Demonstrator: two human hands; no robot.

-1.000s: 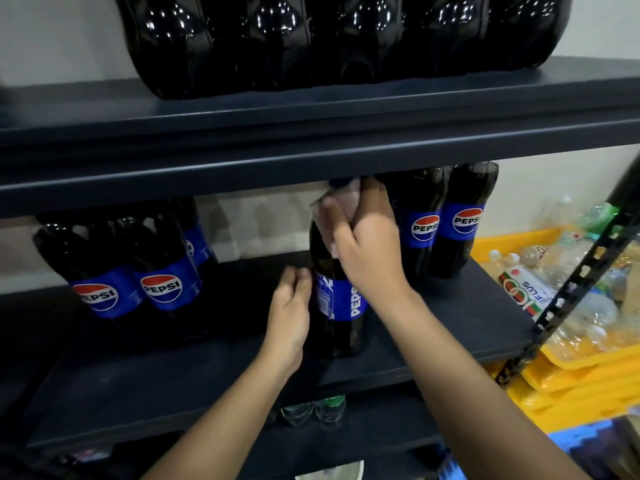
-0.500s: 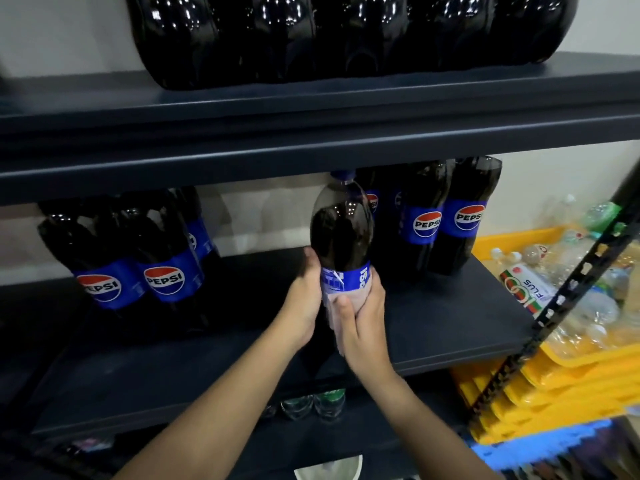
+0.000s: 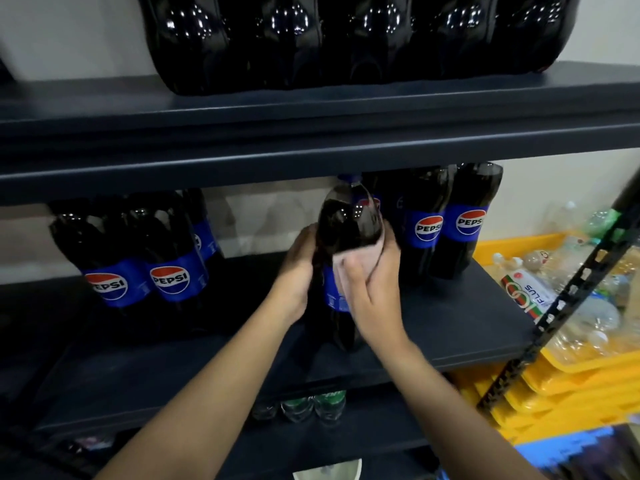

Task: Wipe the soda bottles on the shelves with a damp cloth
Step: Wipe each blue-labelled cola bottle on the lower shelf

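Shelving [image 3: 311,157] in dark metal fills the view, Pepsi bottles [image 3: 446,223] lined along the middle shelf. Out front, one Pepsi bottle [image 3: 346,230] stands upright between both hands. The left hand [image 3: 298,271] grips its side. The right hand [image 3: 372,292] presses a pale cloth [image 3: 349,258], fingers curled round it, against the label.
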